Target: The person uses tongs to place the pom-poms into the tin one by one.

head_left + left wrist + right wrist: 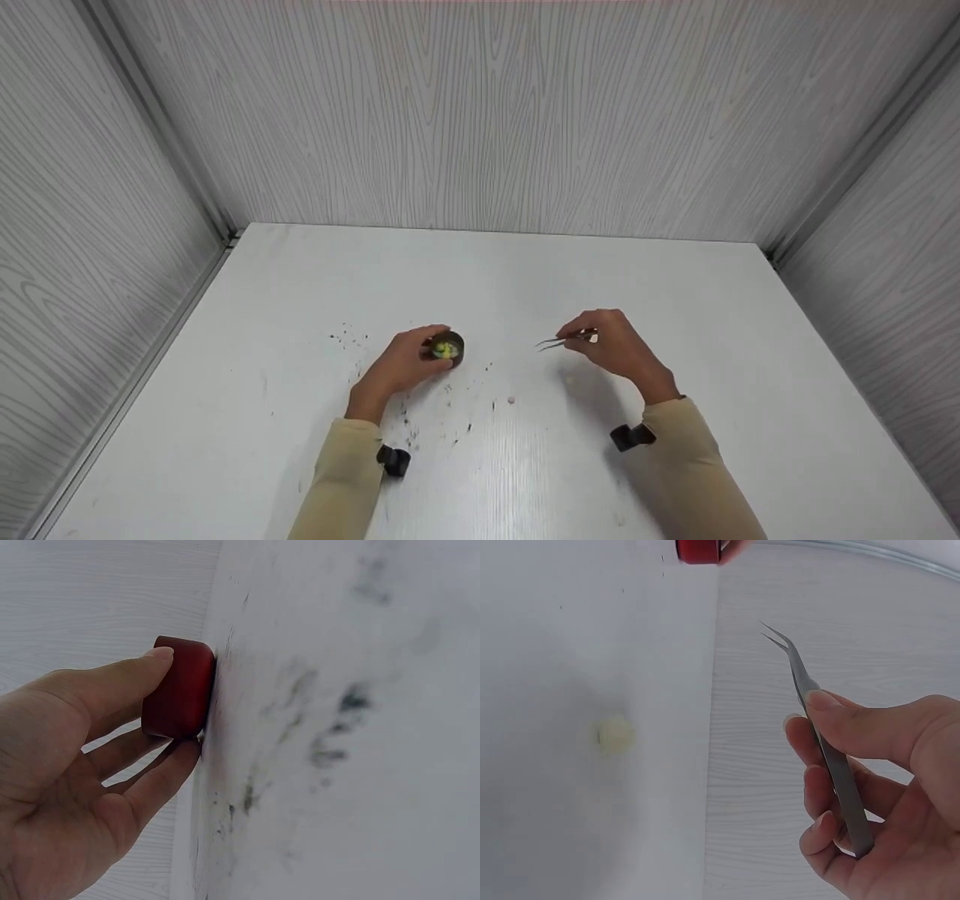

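My left hand (409, 358) grips a small round cup (459, 349) by its sides, with thumb and fingers around it. In the left wrist view the cup (180, 686) is dark red, its base against or very near the white table. Small yellow, green and pale pieces (445, 350) lie inside it. My right hand (611, 345) holds metal tweezers (832, 757) between thumb and fingers, above the table to the right of the cup. The bent tips of the tweezers stand apart with nothing between them. Below that hand a blurred pale yellow round piece (616, 735) lies on the table.
A small whitish round piece (511, 400) lies on the white table (480, 277) between the hands. Dark specks and smudges (409, 424) are scattered around the left forearm. Wood-grain panels (480, 112) enclose the table at the back and both sides.
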A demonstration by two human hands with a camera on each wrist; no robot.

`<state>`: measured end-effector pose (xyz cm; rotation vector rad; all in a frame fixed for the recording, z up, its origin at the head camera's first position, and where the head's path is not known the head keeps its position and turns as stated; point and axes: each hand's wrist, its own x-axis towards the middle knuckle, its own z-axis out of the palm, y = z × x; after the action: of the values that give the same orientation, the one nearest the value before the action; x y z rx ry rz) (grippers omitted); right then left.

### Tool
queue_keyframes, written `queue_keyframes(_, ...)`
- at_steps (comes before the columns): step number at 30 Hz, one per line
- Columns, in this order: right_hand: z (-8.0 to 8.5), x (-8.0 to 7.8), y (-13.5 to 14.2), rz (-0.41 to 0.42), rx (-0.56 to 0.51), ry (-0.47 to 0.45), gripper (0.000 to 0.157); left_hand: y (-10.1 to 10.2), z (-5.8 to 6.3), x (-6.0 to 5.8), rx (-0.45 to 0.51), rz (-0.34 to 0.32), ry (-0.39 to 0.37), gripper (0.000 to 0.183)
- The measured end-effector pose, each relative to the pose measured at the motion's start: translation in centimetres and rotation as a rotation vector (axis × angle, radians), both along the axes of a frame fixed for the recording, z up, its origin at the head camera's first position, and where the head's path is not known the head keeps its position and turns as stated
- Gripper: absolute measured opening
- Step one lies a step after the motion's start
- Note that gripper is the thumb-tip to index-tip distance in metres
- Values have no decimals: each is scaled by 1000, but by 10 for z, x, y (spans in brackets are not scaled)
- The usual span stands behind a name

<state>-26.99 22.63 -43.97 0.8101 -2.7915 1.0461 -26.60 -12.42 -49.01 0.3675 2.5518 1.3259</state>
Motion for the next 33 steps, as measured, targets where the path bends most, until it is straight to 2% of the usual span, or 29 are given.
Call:
queue_keyframes(10,0,-1,28,16,49,-43,15,-1,-2,-1,-6,-11,23,60)
queue_keyframes(25,-2,-4,49,1,105,-121,15,-2,-2,0,-2,-4,31,60)
queue_keyframes(33,-8,-4,58,28,129,-148,14,-1,-1,0,5,-7,29,60)
